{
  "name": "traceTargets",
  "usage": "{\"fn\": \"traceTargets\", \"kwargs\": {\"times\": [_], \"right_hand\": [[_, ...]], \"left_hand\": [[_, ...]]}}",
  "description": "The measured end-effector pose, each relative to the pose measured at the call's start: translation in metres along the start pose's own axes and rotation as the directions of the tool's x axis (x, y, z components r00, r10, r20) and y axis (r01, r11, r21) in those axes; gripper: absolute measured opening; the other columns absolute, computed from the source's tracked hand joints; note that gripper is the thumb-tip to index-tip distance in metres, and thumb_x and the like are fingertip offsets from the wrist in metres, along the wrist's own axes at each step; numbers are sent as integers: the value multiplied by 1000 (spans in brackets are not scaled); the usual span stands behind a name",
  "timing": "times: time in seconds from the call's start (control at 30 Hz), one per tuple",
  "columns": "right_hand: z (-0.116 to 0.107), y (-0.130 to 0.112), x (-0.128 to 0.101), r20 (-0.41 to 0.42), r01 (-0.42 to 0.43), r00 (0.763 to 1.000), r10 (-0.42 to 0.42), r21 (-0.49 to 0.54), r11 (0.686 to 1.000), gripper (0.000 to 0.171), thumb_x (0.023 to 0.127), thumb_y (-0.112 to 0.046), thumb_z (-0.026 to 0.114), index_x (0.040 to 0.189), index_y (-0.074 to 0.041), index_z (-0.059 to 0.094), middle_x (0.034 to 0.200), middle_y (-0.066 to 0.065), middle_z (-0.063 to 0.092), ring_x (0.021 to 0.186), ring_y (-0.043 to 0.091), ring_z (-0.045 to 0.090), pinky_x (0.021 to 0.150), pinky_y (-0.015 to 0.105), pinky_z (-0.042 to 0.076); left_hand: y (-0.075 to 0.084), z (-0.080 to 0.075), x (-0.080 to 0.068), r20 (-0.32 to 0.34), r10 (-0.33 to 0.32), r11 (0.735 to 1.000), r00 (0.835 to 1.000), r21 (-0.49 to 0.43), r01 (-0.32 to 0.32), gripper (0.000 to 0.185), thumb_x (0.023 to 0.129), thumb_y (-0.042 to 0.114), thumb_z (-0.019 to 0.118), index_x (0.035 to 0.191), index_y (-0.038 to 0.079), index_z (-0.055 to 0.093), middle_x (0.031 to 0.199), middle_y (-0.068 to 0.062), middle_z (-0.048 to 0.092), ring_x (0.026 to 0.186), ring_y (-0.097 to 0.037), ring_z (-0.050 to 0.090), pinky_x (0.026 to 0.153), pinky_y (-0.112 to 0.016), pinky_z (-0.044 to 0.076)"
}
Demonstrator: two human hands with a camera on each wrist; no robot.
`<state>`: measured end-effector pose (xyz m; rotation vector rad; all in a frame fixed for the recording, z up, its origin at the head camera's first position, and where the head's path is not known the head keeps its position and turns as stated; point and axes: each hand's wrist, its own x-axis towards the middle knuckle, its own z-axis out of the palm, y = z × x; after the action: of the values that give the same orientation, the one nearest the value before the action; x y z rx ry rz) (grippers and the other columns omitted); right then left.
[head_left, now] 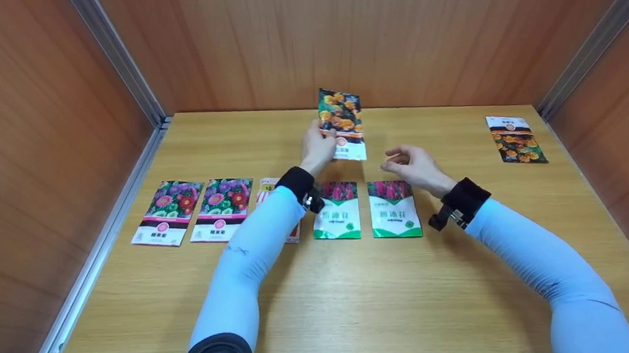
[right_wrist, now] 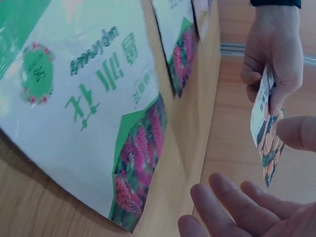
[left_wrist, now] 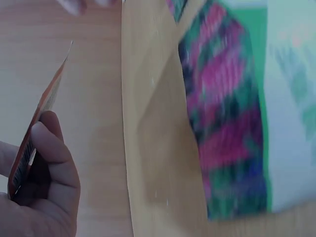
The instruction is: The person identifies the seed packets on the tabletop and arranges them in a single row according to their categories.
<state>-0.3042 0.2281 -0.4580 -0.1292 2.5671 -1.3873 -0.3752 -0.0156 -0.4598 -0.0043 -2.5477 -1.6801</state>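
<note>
My left hand (head_left: 323, 139) pinches the lower corner of a seed packet with orange flowers (head_left: 341, 117) and holds it upright above the table's far middle. The left wrist view shows that packet edge-on (left_wrist: 42, 111) between thumb and fingers (left_wrist: 52, 163). My right hand (head_left: 398, 160) hovers just right of the packet, fingers relaxed and loosely bent, holding nothing. In the right wrist view its fingertips (right_wrist: 232, 207) lie a short gap from the held packet (right_wrist: 264, 136) and the left hand (right_wrist: 274, 54).
A row of packets lies on the wooden table (head_left: 354, 294): two with purple-red flowers (head_left: 169, 211) (head_left: 222, 208), one red-white (head_left: 266, 189) partly under my left forearm, two green-white with pink flowers (head_left: 337, 210) (head_left: 394, 207). Another orange-flower packet (head_left: 515, 138) lies far right. Wooden walls enclose three sides.
</note>
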Motion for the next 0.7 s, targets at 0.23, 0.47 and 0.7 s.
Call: {"fn": "traceTargets", "kwargs": {"times": [0.23, 0.47, 0.7], "right_hand": [[-14, -3, 0, -1, -67, 998, 69, 235, 970, 63, 92, -47, 63, 140, -9, 47, 132, 18, 60, 117, 31, 61, 99, 44, 51], [-30, 5, -7, -28, -82, 995, 100, 371, 925, 58, 91, -40, 67, 135, -7, 51, 114, 7, 70, 99, 20, 70, 87, 37, 57], [-48, 26, -21, -52, -125, 986, 161, 415, 901, 49, 87, -28, 75, 126, -6, 56, 100, 1, 76, 87, 17, 73, 75, 33, 60]], "left_hand": [[17, 28, -22, 145, 18, 996, 989, -84, -6, 38, 100, 24, 53, 136, 14, 48, 124, -7, 62, 103, -17, 63, 81, -31, 54], [30, 55, -45, 244, 53, 996, 968, -87, -32, 41, 100, 26, 52, 140, 16, 46, 128, -5, 61, 115, -15, 58, 102, -31, 44], [34, 72, -61, 349, 44, 996, 936, -87, -14, 41, 100, 29, 53, 140, 18, 47, 123, -1, 62, 110, -11, 59, 101, -32, 45]]}}
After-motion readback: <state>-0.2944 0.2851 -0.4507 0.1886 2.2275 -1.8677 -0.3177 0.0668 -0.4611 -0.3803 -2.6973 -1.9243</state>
